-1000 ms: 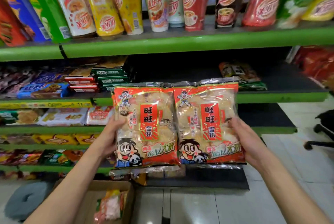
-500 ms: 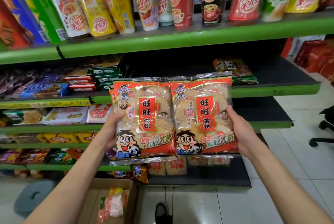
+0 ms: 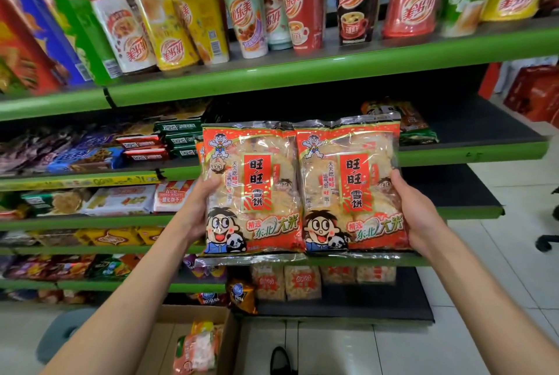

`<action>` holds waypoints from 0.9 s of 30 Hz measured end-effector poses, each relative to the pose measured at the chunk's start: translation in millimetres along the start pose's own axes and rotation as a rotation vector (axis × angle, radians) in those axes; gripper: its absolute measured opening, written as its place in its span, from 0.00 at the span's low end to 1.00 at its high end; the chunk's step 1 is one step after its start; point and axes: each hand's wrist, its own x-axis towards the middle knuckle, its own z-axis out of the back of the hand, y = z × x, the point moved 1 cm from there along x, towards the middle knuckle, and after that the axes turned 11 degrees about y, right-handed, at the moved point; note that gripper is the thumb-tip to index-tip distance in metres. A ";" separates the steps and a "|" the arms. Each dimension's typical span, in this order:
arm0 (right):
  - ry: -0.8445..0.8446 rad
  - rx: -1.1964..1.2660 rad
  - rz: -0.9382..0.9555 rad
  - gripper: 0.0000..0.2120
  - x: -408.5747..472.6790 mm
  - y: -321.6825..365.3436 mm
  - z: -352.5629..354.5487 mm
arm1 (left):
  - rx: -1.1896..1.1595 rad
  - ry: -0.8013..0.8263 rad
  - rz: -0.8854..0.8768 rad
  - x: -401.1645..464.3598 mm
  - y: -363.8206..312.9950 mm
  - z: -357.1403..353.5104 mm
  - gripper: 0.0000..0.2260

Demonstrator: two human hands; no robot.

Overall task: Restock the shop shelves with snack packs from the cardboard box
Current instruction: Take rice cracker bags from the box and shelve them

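Two snack packs [image 3: 299, 190] held side by side, left hand [image 3: 196, 211] and right hand [image 3: 417, 214] apparently gripping outer edges.

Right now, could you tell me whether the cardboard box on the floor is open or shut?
Open. The cardboard box shows a raised flap edge and an uncovered top, with a snack pack visible inside.

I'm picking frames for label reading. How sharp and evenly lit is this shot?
Head view: the two snack packs are sharp, print legible, with light glare on the wrap; the cups and boxes at the upper left edge are smeared and lean outward from wide-angle distortion; the shelf recess behind is dark.
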 end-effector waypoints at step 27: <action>-0.041 -0.017 -0.067 0.22 51.8 0.1 -12.5 | 0.059 -0.005 0.051 48.1 -7.9 20.0 0.33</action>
